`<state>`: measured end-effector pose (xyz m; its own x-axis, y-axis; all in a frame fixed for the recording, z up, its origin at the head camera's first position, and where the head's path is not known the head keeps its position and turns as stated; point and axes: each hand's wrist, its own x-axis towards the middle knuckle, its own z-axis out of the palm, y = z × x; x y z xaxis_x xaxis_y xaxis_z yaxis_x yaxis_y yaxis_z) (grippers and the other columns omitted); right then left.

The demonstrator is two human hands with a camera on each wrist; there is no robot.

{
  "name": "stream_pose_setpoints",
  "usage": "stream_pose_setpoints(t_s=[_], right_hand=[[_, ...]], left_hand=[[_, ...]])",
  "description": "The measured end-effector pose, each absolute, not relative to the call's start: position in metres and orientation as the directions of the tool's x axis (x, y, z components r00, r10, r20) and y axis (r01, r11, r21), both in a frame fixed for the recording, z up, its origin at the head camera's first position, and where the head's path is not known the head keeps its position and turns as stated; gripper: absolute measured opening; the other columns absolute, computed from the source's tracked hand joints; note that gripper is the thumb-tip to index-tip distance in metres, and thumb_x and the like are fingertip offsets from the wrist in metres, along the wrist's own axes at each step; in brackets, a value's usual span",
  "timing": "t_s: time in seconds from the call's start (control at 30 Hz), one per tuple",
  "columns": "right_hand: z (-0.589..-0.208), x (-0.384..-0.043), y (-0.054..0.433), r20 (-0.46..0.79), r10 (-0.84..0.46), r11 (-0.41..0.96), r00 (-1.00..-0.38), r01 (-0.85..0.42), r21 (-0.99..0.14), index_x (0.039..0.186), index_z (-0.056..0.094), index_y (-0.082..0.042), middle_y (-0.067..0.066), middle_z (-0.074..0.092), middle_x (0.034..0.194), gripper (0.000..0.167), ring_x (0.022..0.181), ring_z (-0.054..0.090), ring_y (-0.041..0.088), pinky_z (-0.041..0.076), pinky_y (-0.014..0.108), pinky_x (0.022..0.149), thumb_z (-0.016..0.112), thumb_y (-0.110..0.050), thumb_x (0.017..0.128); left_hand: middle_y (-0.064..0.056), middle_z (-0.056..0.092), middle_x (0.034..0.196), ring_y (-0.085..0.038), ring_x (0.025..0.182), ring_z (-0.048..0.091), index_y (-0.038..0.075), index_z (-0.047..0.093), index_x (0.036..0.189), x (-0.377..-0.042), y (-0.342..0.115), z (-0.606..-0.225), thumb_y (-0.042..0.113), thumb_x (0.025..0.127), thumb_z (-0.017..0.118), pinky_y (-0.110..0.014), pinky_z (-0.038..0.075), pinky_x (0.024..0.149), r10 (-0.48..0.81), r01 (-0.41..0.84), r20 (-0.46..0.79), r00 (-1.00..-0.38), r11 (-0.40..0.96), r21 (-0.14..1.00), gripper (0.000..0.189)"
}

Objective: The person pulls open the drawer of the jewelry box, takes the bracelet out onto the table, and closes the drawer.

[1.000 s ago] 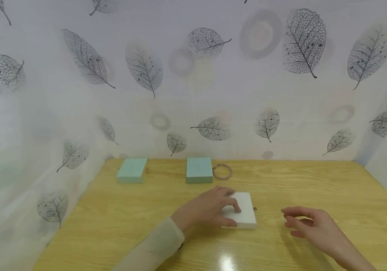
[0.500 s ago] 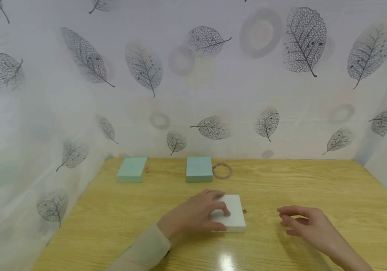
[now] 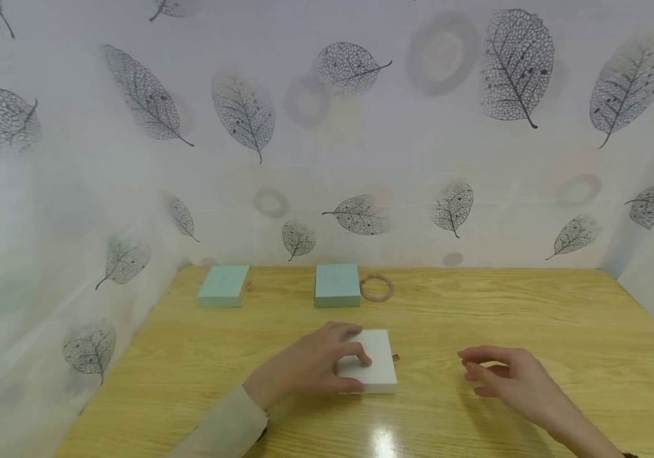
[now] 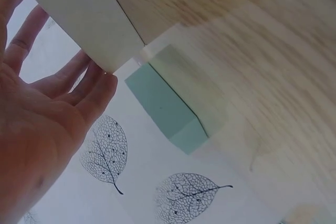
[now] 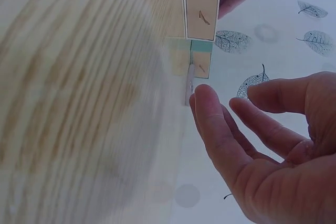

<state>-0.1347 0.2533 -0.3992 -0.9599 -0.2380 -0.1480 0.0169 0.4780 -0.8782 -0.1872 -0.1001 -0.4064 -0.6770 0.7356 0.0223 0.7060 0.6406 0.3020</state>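
A flat white drawer box (image 3: 380,357) lies on the table in front, its small brown ribbon pull (image 3: 396,357) pointing right. My left hand (image 3: 315,366) grips it from the left, thumb along the near side, index fingertip on the lid, other fingers at the far side. In the left wrist view those fingers reach along the white box (image 4: 89,19). The right wrist view shows the tan drawer front (image 5: 201,10) with its ribbon. Apart from the box, to its right, my right hand (image 3: 510,375) hovers with relaxed, slightly bent fingers and holds nothing.
Two mint-green boxes stand at the back of the table, one at the left (image 3: 224,286) and one near the middle (image 3: 337,286). Beside the middle one lies a pinkish ring (image 3: 376,288). A leaf-patterned cloth (image 3: 327,159) hangs behind the table and at its sides.
My left hand has slid the white box leftward across the table. The right hand has drifted a little to the left, fingers still relaxed.
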Motion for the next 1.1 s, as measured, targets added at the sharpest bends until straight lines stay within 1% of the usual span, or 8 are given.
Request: stream_pose_setpoints(t_s=[0.1,0.3,0.43,0.53,0.67,0.87,1.1], right_hand=[[-0.400,-0.135,0.248,-0.143,-0.252,0.459,-0.957,0.012,-0.888,0.132,0.061,0.008,0.028,0.063,0.136,0.041,0.097,0.074,0.010,0.064,0.030,0.078,0.064,-0.019,0.101],[-0.403,-0.140,0.236,-0.098,-0.320,0.420,-0.942,-0.048,-0.906,0.130,0.062,0.010,0.031,0.065,0.130,0.038,0.095,0.074,0.012,0.064,0.030,0.076,0.064,-0.015,0.101],[-0.406,-0.150,0.221,-0.082,-0.376,0.394,-0.923,-0.079,-0.916,0.128,0.063,0.011,0.031,0.066,0.126,0.037,0.094,0.075,0.016,0.064,0.029,0.075,0.063,-0.013,0.101],[-0.407,-0.158,0.209,-0.093,-0.391,0.374,-0.916,-0.066,-0.925,0.127,0.063,0.012,0.030,0.066,0.125,0.036,0.097,0.074,0.022,0.064,0.030,0.075,0.063,-0.012,0.100],[-0.409,-0.166,0.192,-0.121,-0.383,0.350,-0.916,-0.023,-0.936,0.126,0.064,0.011,0.028,0.067,0.121,0.036,0.100,0.073,0.027,0.065,0.033,0.075,0.065,-0.011,0.099],[-0.413,-0.171,0.171,-0.134,-0.374,0.321,-0.918,0.007,-0.947,0.124,0.066,0.011,0.021,0.072,0.109,0.034,0.094,0.073,0.023,0.065,0.034,0.074,0.066,-0.009,0.096],[-0.414,-0.173,0.155,-0.165,-0.315,0.339,-0.935,0.051,-0.939,0.121,0.065,0.011,0.019,0.071,0.104,0.033,0.088,0.072,0.020,0.065,0.034,0.072,0.067,-0.006,0.093]], left_hand=[[-0.009,0.049,0.157,-0.028,0.145,0.046,0.034,0.070,0.116,-0.186,-0.105,-0.405,0.054,0.093,0.069,-0.046,0.045,0.116,0.732,0.698,0.015,-0.681,0.643,0.315,0.031],[-0.010,0.049,0.156,-0.029,0.145,0.046,0.032,0.069,0.117,-0.184,-0.108,-0.401,0.050,0.093,0.071,-0.047,0.044,0.117,0.731,0.691,0.009,-0.683,0.641,0.334,0.030],[-0.012,0.049,0.156,-0.030,0.144,0.046,0.030,0.067,0.121,-0.183,-0.109,-0.400,0.049,0.092,0.073,-0.049,0.045,0.116,0.729,0.690,0.017,-0.684,0.639,0.340,0.035],[-0.013,0.048,0.157,-0.030,0.144,0.046,0.029,0.065,0.126,-0.183,-0.108,-0.400,0.049,0.091,0.074,-0.049,0.045,0.116,0.728,0.688,0.019,-0.685,0.638,0.346,0.042],[-0.012,0.048,0.157,-0.029,0.145,0.046,0.029,0.063,0.130,-0.185,-0.106,-0.400,0.051,0.090,0.075,-0.048,0.044,0.117,0.724,0.680,0.004,-0.689,0.645,0.349,0.047],[-0.009,0.049,0.157,-0.028,0.144,0.047,0.030,0.064,0.129,-0.189,-0.106,-0.401,0.052,0.089,0.075,-0.047,0.047,0.115,0.724,0.673,-0.009,-0.690,0.646,0.360,0.047],[-0.011,0.050,0.155,-0.029,0.142,0.049,0.028,0.065,0.126,-0.191,-0.105,-0.400,0.052,0.088,0.077,-0.046,0.048,0.113,0.732,0.696,0.025,-0.680,0.635,0.334,0.047]])
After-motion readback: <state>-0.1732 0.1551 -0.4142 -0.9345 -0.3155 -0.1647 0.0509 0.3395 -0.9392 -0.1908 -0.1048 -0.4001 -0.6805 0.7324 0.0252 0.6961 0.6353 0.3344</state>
